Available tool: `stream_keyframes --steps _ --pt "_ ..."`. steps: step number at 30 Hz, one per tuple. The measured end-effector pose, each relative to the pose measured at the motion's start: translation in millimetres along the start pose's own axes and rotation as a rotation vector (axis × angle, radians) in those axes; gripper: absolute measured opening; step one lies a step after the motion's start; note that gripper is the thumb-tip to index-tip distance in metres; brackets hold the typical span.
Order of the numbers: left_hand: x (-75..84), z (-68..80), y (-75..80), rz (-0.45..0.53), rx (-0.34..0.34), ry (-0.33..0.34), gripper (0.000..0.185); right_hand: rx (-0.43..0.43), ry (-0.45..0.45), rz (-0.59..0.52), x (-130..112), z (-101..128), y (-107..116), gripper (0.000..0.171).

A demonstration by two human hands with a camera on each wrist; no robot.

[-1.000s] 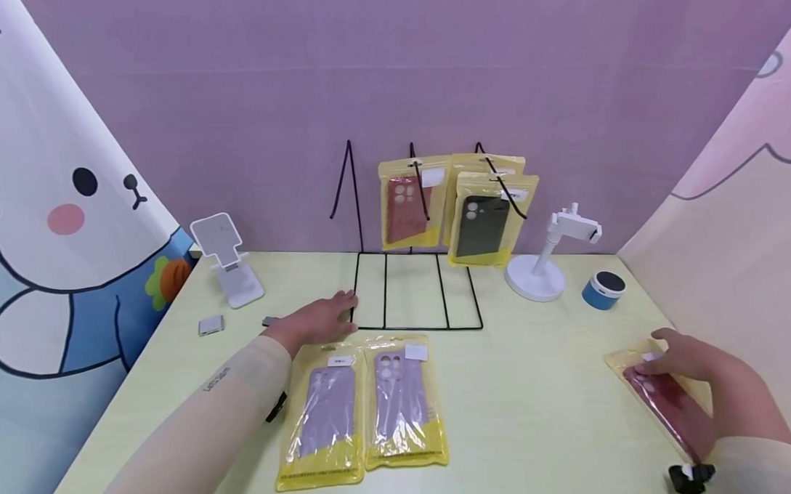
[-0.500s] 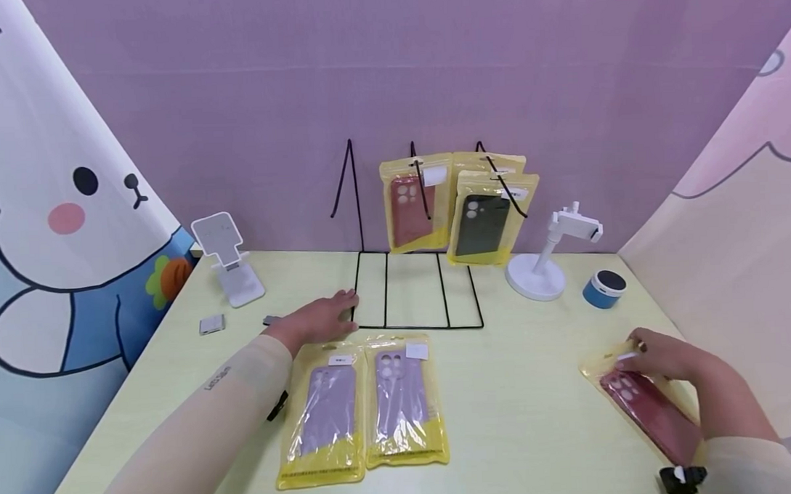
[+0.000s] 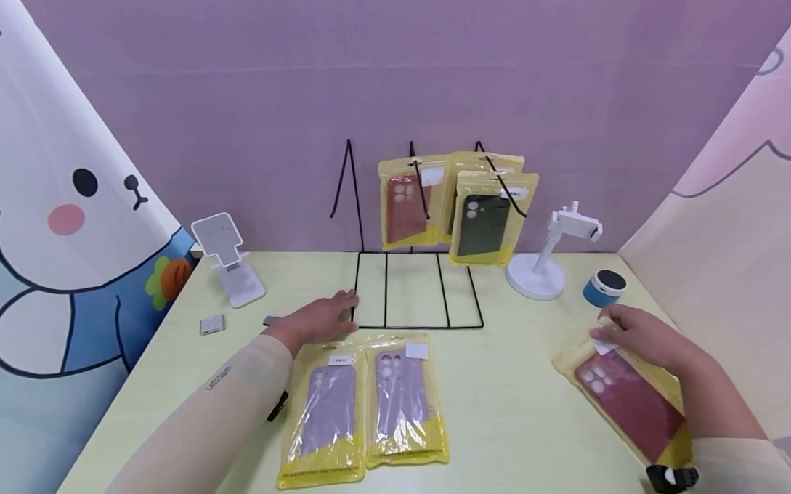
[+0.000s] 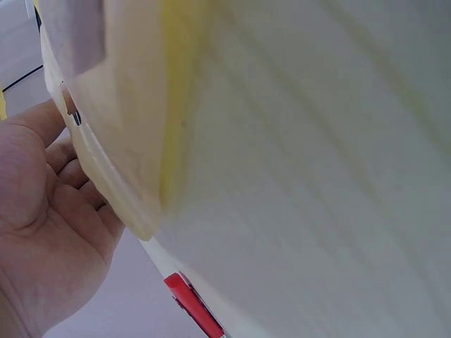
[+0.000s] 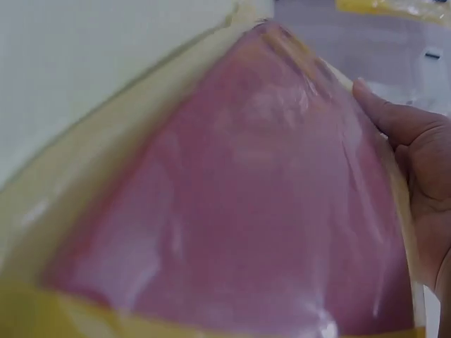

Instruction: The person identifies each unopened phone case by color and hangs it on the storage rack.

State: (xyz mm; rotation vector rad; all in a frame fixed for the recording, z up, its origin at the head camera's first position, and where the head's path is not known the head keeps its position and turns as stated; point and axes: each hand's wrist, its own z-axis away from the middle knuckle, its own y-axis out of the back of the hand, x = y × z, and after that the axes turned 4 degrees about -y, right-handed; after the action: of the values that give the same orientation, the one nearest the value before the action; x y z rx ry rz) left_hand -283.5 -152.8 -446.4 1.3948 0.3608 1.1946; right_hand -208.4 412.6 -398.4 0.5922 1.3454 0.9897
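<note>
Two hands: right [image 3: 641,338] gripping red-case packet [image 3: 626,399], left [image 3: 316,319] flat, labels unreadable.

Six bagged phone cases [image 3: 626,399] (three hanging), two phone stands [image 3: 229,260]

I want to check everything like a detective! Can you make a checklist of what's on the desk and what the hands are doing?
Surface: pale yellow table.
Job's things: red case packet, lying at the right.
Clutter: two purple case packets; wire rack with hung packets; white phone stand; white clamp stand; blue speaker.
Hands: right hand pinches the red packet's top; left hand rests at the rack's base.
Cables: nothing seen.
Surroundings: purple wall, cartoon banners.
</note>
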Motion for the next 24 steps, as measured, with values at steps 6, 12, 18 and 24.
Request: stream_keyframes --steps 6,12,18,24 --pt "2.1 1.1 -0.8 0.014 -0.003 0.008 0.069 0.007 0.054 -0.118 -28.4 0.6 4.4 0.024" --pt "1.2 1.1 -0.3 0.005 -0.003 0.013 0.069 0.071 0.147 -0.178 -55.4 0.7 4.2 0.019" --pt "2.3 1.9 -0.6 0.019 -0.003 0.02 0.069 0.126 0.235 -0.292 -86.2 -0.5 0.9 0.014" --pt "4.1 2.7 -0.1 0.024 -0.005 0.029 0.069 0.172 0.33 -0.455 -116.2 -6.9 -6.8 0.011"
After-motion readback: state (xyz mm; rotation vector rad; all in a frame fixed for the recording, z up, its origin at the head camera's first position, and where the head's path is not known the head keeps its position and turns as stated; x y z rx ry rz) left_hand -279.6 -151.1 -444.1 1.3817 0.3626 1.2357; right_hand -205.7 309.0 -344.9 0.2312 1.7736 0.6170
